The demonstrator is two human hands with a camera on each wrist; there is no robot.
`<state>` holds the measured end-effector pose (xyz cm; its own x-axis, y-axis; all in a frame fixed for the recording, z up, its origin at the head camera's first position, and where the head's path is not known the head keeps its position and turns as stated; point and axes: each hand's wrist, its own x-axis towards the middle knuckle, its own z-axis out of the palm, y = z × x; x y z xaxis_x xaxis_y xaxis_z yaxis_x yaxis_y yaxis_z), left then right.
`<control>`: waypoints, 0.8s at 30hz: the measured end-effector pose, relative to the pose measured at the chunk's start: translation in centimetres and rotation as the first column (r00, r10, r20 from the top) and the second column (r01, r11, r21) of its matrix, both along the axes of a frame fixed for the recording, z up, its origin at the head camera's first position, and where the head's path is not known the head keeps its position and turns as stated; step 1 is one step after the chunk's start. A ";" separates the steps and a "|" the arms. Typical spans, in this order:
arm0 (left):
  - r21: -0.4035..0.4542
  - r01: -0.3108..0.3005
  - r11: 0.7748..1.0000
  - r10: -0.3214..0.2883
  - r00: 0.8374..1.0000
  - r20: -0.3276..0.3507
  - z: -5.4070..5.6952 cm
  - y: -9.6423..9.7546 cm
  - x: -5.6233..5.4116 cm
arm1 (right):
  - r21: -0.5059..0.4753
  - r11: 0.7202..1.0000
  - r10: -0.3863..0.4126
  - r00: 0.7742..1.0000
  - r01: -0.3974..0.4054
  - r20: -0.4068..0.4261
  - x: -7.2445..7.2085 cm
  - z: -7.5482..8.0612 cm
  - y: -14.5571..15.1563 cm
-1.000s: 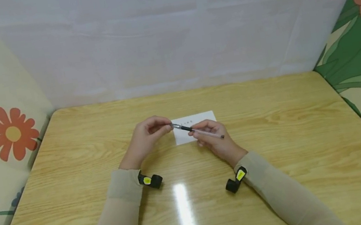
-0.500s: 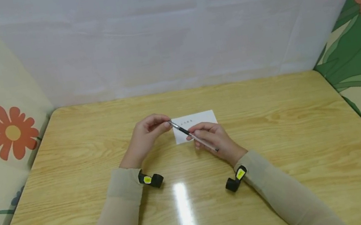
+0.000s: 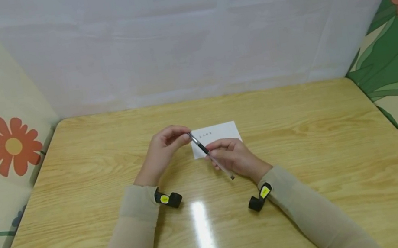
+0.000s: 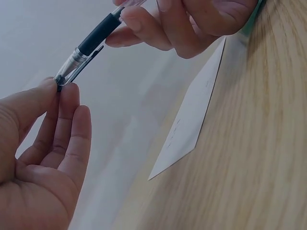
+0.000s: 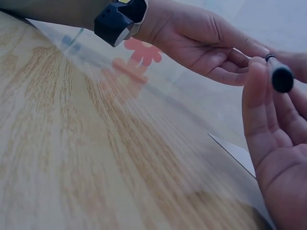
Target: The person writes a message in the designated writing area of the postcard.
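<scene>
Both hands hold one capped pen [image 3: 203, 148] above the table. It has a clear barrel, a black grip and a clear cap with a dark clip [image 4: 86, 64]. My left hand [image 3: 167, 149] pinches the cap's end between thumb and fingertips. My right hand [image 3: 233, 155] grips the barrel just behind the black grip; the pen's dark rear end [image 5: 282, 80] points back toward the right wrist camera. Under and beyond the hands, a white paper card [image 3: 224, 130] with a short line of small handwriting lies on the table, partly covered by the right hand.
The wood-grain table [image 3: 305, 145] reaches back to a white cloth wall [image 3: 184, 38]. Flower-printed panels [image 3: 13, 146] stand along its left and right sides. A black wrist camera [image 3: 174, 199] sits on the left cuff, another wrist camera [image 3: 255, 203] on the right.
The pen's rear end has swung left and toward the body, so the pen lies more steeply in the head view. The right hand has lowered slightly; the left keeps its pinch at the cap end.
</scene>
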<state>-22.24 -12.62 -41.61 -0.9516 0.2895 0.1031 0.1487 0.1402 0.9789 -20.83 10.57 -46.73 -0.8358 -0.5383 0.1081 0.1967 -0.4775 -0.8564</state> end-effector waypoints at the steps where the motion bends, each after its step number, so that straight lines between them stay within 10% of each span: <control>1: 0.002 0.000 1.000 0.000 1.000 -0.002 0.0 0.0 0.0 | 0.003 1.000 0.003 1.000 -0.003 0.003 0.0 0.0 0.0; 24: 0.068 0.032 0.997 -0.033 0.999 0.012 0.7 1.3 0.7 | 0.051 0.995 0.095 0.993 -0.091 -0.068 0.3 0.0 0.3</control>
